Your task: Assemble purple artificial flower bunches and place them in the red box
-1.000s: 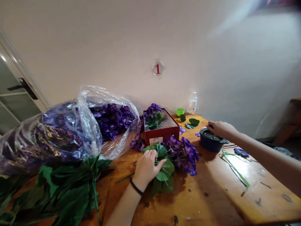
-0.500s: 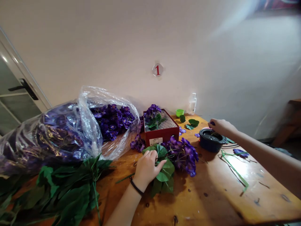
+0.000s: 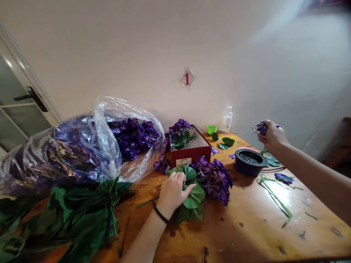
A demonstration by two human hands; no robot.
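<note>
My left hand rests on the wooden table, fingers curled round the leafy stem end of a purple artificial flower bunch. My right hand is raised above the table's far right, closed on a small purple flower. Just below and left of it sits a round dark pot with something dark and shiny inside.
A big clear plastic bag of purple flowers lies at the left, with green leaves in front. A red box holds more flowers. A green cup, a small bottle, loose leaves and a green stem lie beyond.
My right hand has lifted off the dark pot, moving up and right, and now holds a small purple flower. The left hand has stayed on the bunch.
</note>
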